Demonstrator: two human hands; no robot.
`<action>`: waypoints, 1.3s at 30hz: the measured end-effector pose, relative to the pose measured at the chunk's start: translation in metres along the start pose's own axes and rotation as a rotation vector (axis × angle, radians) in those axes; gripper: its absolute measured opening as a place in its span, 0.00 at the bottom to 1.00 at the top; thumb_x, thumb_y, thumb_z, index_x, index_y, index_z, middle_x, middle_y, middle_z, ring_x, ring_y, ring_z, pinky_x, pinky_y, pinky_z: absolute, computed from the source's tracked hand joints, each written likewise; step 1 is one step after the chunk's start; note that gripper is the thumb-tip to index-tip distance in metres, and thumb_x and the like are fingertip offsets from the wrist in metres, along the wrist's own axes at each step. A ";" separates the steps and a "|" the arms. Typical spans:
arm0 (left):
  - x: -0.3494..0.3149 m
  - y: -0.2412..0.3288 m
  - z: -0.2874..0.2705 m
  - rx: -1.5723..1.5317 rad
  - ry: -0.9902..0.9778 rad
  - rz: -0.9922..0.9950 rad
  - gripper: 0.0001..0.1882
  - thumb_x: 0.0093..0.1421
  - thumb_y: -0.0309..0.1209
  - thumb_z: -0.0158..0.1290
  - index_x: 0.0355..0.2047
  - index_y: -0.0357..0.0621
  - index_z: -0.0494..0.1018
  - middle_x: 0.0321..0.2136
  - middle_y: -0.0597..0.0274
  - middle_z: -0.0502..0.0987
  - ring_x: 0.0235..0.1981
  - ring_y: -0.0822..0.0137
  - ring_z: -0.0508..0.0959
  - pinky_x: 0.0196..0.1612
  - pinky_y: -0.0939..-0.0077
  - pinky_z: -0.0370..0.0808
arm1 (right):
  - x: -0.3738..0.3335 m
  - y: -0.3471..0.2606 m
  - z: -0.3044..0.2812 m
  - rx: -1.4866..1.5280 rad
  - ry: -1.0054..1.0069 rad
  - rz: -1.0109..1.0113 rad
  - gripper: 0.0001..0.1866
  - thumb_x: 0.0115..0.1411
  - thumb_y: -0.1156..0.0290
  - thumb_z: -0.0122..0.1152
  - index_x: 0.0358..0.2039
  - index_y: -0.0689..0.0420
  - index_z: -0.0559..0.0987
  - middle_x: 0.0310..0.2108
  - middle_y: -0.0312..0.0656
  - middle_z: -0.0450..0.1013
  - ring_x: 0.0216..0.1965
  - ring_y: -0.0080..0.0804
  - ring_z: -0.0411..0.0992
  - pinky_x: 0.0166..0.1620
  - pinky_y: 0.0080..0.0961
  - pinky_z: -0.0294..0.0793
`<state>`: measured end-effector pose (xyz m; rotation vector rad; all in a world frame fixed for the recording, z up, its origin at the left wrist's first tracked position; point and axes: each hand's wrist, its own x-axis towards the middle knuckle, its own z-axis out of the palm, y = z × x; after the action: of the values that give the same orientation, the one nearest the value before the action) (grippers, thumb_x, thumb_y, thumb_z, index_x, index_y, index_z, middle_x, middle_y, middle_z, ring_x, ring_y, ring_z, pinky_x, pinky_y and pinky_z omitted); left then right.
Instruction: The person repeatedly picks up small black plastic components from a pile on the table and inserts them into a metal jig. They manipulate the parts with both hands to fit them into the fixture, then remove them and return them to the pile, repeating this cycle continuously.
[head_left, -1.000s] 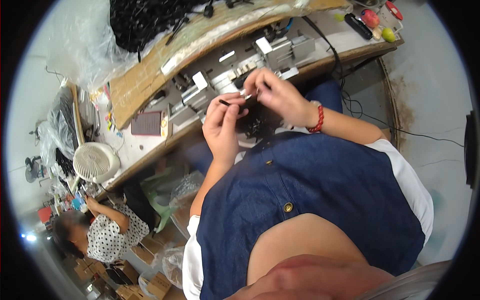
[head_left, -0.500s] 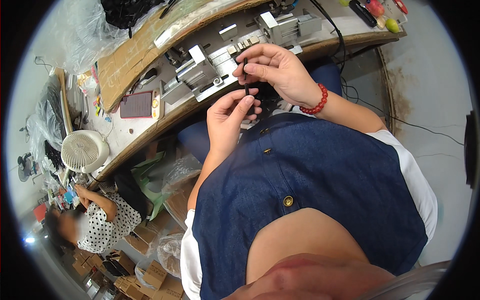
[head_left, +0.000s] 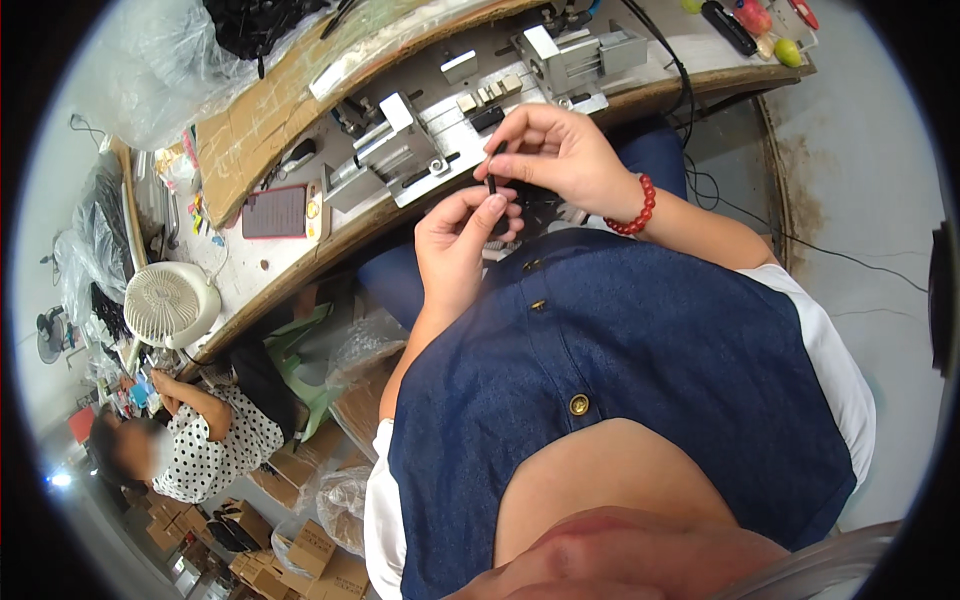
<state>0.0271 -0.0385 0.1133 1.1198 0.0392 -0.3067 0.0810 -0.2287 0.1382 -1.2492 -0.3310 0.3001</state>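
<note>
1. Both hands are pinched and close together: the left hand (head_left: 455,243) clamps a slim black rod (head_left: 492,184), the right hand (head_left: 562,158) a small dark piece (head_left: 500,151) just above it
2. From my remote seat, I see the right hand has come down, so the parts meet or nearly do (I can't tell which); I'd judge they are being lined up, end to end
3. Half a second ago a gap showed between them; the metal fixture (head_left: 395,150) beyond and the phone (head_left: 275,213) look unmoved
</note>
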 end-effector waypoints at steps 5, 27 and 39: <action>0.001 0.003 -0.003 0.051 0.006 -0.053 0.08 0.68 0.27 0.59 0.41 0.33 0.81 0.38 0.56 0.84 0.34 0.71 0.83 0.38 0.79 0.80 | 0.013 -0.002 -0.014 -0.090 -0.165 0.095 0.06 0.65 0.78 0.65 0.43 0.61 0.80 0.37 0.41 0.83 0.42 0.24 0.82 0.46 0.20 0.80; 0.005 0.005 0.000 -0.012 0.006 -0.071 0.10 0.68 0.30 0.59 0.41 0.34 0.81 0.33 0.57 0.84 0.30 0.70 0.83 0.34 0.81 0.78 | 0.031 -0.002 -0.019 -0.015 -0.242 0.195 0.09 0.68 0.69 0.64 0.38 0.62 0.83 0.39 0.42 0.83 0.38 0.22 0.79 0.43 0.21 0.81; 0.023 0.002 -0.011 0.024 0.070 0.100 0.06 0.66 0.21 0.59 0.42 0.37 0.74 0.38 0.53 0.84 0.38 0.62 0.86 0.40 0.77 0.82 | 0.166 -0.077 -0.096 -1.085 0.359 -0.643 0.10 0.63 0.68 0.61 0.32 0.63 0.79 0.35 0.49 0.75 0.41 0.49 0.74 0.48 0.39 0.73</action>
<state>0.0514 -0.0334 0.1063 1.1524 0.0410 -0.1793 0.2750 -0.2682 0.1981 -2.1112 -0.5915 -0.7584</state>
